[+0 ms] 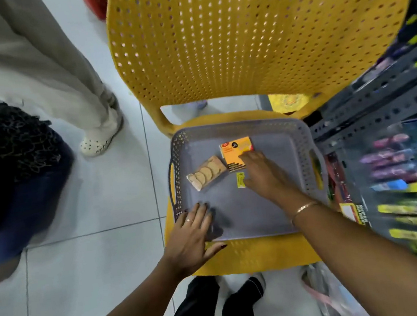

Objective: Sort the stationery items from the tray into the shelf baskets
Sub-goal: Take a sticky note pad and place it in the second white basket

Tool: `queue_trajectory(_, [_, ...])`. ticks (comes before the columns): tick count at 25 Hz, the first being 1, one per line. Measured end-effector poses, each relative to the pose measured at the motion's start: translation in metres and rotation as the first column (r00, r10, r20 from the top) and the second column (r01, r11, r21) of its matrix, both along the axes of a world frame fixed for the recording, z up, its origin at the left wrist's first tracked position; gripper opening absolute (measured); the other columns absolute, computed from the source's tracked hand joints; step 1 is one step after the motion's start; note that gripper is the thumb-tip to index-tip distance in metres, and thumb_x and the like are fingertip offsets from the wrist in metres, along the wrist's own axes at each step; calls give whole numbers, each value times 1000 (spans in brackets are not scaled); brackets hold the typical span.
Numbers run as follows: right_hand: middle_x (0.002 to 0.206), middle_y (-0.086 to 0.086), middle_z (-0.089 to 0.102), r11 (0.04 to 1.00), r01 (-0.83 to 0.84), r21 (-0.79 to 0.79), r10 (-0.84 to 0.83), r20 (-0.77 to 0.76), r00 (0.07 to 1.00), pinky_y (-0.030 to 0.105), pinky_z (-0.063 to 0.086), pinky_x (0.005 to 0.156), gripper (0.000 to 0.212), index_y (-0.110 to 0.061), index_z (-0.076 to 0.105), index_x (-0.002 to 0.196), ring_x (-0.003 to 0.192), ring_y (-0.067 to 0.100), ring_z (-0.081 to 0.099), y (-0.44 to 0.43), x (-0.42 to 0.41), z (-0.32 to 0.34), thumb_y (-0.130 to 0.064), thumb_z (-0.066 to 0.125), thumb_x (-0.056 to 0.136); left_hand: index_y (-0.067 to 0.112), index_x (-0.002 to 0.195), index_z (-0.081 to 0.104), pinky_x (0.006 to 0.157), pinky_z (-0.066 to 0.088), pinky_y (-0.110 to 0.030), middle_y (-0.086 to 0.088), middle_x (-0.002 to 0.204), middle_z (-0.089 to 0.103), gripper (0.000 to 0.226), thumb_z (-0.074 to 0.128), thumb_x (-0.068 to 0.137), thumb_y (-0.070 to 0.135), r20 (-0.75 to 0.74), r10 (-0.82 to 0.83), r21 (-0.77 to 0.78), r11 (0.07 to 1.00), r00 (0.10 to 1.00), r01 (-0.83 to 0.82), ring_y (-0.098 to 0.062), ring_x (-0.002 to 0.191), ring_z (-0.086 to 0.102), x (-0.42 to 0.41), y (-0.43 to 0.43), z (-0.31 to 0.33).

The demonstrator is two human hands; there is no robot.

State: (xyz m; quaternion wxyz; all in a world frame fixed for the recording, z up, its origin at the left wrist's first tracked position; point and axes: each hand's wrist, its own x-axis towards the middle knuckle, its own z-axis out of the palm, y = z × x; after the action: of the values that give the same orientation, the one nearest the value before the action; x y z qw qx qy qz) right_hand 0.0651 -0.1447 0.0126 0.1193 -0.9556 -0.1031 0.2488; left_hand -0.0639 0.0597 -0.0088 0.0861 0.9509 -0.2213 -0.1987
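Note:
A grey perforated tray (pixel 300 150) rests on the seat of a yellow chair. Inside it lie an orange-yellow box (pixel 235 150), a brown pack with pale round pieces (pixel 206 175) and a small yellow packet (pixel 240 180). My right hand (pixel 263 174) reaches into the tray, its fingertips touching the lower edge of the orange box and lying beside the small yellow packet; whether it grips anything is unclear. My left hand (pixel 192 237) lies flat with fingers spread on the tray's near left corner, holding nothing.
The yellow perforated chair (pixel 251 31) backs the tray. A grey metal shelf (pixel 381 96) with blurred coloured stationery packs (pixel 406 183) stands to the right. Two people stand on the white tiled floor at left, one in beige trousers (pixel 56 72). A plastic bag (pixel 329 299) lies below.

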Motion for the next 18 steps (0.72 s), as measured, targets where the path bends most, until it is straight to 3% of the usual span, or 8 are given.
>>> queue_trajectory(5, [151, 18, 27, 993, -90, -76, 97, 98, 990, 43, 31, 112, 73, -2, 24, 141, 139, 33, 26, 6, 35, -37, -3, 62, 78, 4, 125, 56, 93, 45, -46, -15, 131, 54, 82, 10, 91, 64, 14, 28, 12, 1000, 999, -28, -30, 121, 50, -1, -2, -7])
queue_trajectory(10, [138, 18, 41, 974, -163, -156, 187, 153, 970, 43, 35, 105, 64, -3, 33, 134, 127, 33, 38, 1, 43, -45, -8, 63, 78, 5, 125, 56, 92, 43, -44, -15, 131, 54, 81, 9, 92, 62, 47, 59, 17, 998, 997, -60, -30, 121, 50, -4, -3, -10])
queue_trajectory(14, [127, 20, 44, 991, -76, -111, 84, 68, 994, 41, 38, 100, 71, -1, 42, 122, 118, 35, 40, -6, 33, -38, -24, 75, 64, 5, 125, 55, 92, 43, -45, -15, 132, 54, 80, 10, 92, 62, 56, 49, 28, 998, 997, -51, -30, 121, 49, -4, -3, -12])
queue_trajectory(18, [126, 19, 42, 997, 72, -13, -72, 55, 996, 41, 40, 93, 77, -1, 41, 122, 121, 34, 36, -20, 22, -1, -29, 79, 61, 5, 128, 54, 95, 43, -46, -14, 135, 51, 78, 15, 93, 63, 71, 30, 21, 999, 997, -32, -29, 124, 47, -1, -2, -7])
